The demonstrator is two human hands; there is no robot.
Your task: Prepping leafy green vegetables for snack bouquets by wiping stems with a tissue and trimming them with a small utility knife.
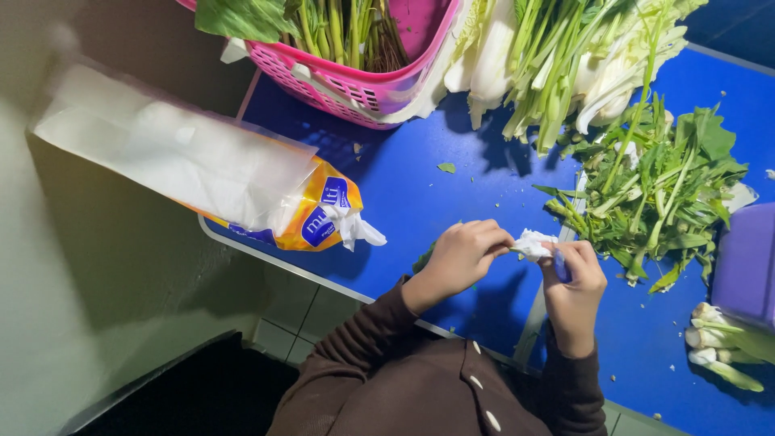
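Note:
My left hand point(464, 254) and my right hand point(575, 282) meet over a blue table top point(404, 194). Between their fingertips they pinch a small crumpled white tissue point(533, 242). My right hand also seems to clasp a small blue thing against its palm, mostly hidden. Brown sleeves cover both wrists. A little scrap of green leaf point(423, 260) lies just under my left hand.
A yellow and blue pack of white tissues point(242, 182) lies at the left, overhanging the table edge. A pink basket point(363, 81) with greens stands at the back. Leafy greens point(654, 186) and pale stalks point(557, 56) lie at the right, beside a purple box point(747, 262).

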